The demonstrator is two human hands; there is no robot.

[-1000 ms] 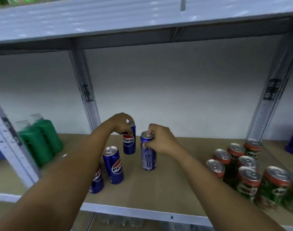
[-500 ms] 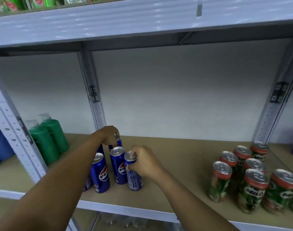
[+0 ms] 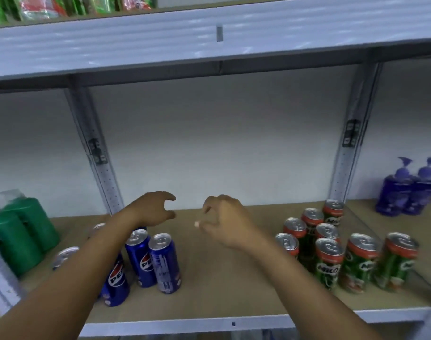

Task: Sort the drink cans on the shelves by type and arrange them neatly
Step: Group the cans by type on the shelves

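Both hands hang above the shelf (image 3: 221, 285) and hold nothing. The left hand (image 3: 153, 208) sits above the back of the blue cans, its fingers (image 3: 169, 196) and thumb spread in a loose, half-open curve with a clear gap between them; they touch no can. The right hand (image 3: 225, 220) is over the bare middle of the shelf, apart from both groups of cans. Its fingers are curled loosely inward toward the palm, and nothing shows between them, though motion blur makes the fingertips hard to read.

The blue cola cans (image 3: 141, 257) stand upright in a tight cluster on the left part of the shelf, partly hidden by the left forearm. The front one (image 3: 165, 262) turns its plain printed side to the camera and stands just beside its neighbour, perhaps touching it. Two more can tops (image 3: 65, 253) peek out to the left of the forearm.

The green and red chocolate drink cans (image 3: 329, 261) stand upright in a bunched group on the right part of the shelf, well apart from the blue ones.

Green pump bottles (image 3: 20, 229) stand at far left, purple pump bottles (image 3: 408, 190) at far right, and coloured packets (image 3: 62, 6) lie on the shelf above.
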